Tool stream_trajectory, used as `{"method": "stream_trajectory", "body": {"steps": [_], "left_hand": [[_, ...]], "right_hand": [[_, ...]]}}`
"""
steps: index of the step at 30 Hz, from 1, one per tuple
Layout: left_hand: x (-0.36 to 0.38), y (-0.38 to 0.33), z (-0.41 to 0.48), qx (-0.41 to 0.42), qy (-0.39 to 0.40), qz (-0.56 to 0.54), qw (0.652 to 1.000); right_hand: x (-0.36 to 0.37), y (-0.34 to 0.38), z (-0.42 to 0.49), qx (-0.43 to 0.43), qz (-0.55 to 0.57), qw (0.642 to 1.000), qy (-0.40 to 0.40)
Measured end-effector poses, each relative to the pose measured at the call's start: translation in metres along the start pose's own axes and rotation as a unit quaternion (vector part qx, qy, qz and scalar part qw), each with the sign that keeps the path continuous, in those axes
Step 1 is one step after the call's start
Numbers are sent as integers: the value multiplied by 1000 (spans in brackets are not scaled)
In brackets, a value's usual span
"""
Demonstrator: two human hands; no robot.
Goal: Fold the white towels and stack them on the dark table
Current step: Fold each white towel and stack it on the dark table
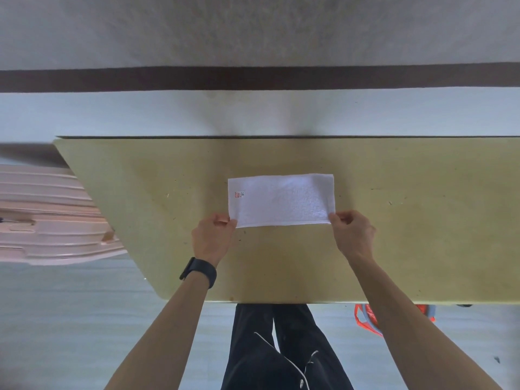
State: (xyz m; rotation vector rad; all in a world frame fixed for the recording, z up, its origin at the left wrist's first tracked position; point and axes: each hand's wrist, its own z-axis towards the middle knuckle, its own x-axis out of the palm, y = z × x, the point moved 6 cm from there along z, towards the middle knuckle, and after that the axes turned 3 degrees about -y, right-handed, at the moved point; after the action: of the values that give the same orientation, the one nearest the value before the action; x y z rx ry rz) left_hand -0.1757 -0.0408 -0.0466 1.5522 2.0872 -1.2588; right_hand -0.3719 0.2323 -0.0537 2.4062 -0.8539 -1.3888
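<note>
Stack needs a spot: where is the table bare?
Table bare left of the towel, right of it, and beyond it to the far edge. Crowded at its near corners, pinched by left hand and right hand.

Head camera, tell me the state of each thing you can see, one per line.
towel: flat on the table, a long strip, label facing up.
left hand: pinching the towel's near left corner.
right hand: pinching the towel's near right corner.
table: holding the towel.
watch: strapped on the left wrist.
suitcase: lying flat, left of the table.
</note>
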Motion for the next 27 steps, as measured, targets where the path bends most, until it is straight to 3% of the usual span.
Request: {"method": "stream_trajectory", "body": {"steps": [7,11,15,22,27], "left_hand": [[4,-13,-2,58,10,71,996],[10,-48,-12,242,-65,147,957],[62,-84,-17,389,-34,198,899],[99,-49,18,360,-27,296,884],[93,-48,22,359,-42,307,881]], "right_hand": [[-6,8,-4,-39,-24,999,-8],[-3,34,-22,-201,-63,973,-95],[41,76,-36,-339,-137,928,-75],[94,59,-7,-353,-309,883,20],[90,55,3,-314,-347,883,32]]}}
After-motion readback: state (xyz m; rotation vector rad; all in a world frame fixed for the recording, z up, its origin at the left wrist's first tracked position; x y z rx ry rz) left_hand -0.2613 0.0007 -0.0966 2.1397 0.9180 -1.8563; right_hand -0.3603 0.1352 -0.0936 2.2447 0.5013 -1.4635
